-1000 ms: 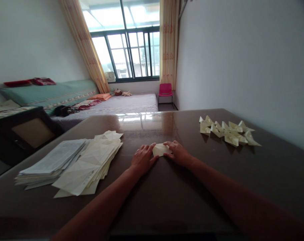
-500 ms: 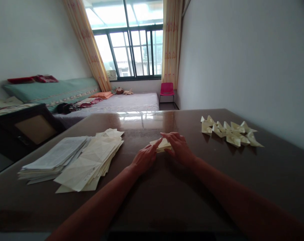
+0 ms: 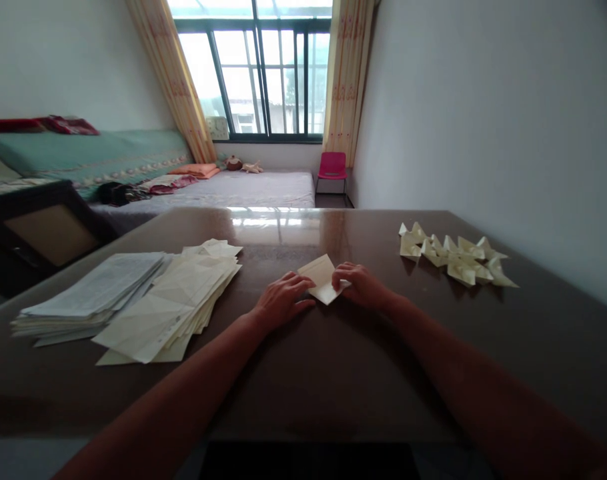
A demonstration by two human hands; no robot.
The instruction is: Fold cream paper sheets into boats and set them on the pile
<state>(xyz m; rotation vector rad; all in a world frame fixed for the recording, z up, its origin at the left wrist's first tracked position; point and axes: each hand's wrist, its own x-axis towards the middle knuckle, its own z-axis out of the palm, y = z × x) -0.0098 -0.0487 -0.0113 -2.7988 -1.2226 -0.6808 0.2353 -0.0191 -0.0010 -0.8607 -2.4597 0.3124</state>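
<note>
A small folded piece of cream paper (image 3: 321, 277) lies on the dark brown table (image 3: 303, 373) between my hands. My left hand (image 3: 279, 301) rests at the paper's left edge, fingertips curled onto it. My right hand (image 3: 359, 285) pinches the paper's right corner, fingers closed on it. The paper's far corner is lifted a little off the table.
A spread stack of flat paper sheets (image 3: 148, 303) lies at the left. Several folded paper shapes (image 3: 453, 257) sit at the right near the wall. Beyond the table are a bed (image 3: 233, 190), a pink chair (image 3: 332, 167) and a window (image 3: 263, 67).
The paper has turned and opened into a diamond-like flap. My right hand moved from on top of it to its right corner. The camera tilted down a little.
</note>
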